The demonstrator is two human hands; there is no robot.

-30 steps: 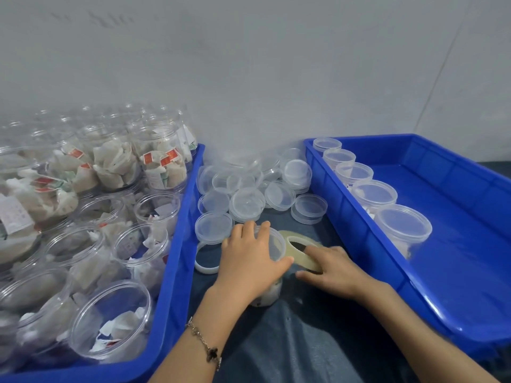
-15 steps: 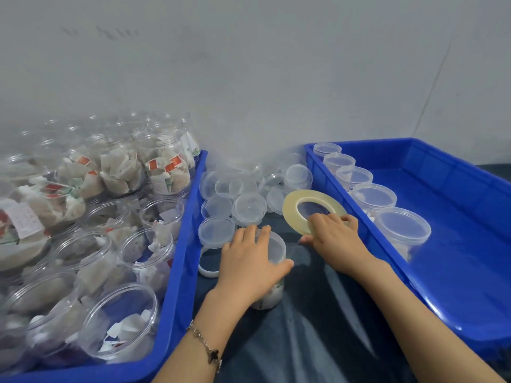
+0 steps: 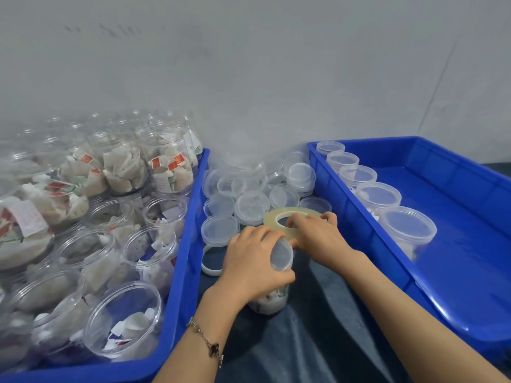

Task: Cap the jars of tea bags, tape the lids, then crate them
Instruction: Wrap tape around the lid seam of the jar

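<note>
I have brought the tape roll (image 3: 287, 222) closer to the capped jar (image 3: 272, 295) since a moment ago. My right hand (image 3: 318, 239) grips the roll; my left hand (image 3: 255, 262) grips the jar's lid (image 3: 281, 254). The jar stands on the desk (image 3: 318, 341) between two blue crates (image 3: 367, 217).

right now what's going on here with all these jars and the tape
A person is sealing jars of tea bags. The left hand grips a capped jar on the dark cloth, tilted toward the right hand, which holds a roll of clear tape at its lid. Five capped jars line the right blue crate. Uncapped jars fill the left blue crate, with loose lids between.
</note>
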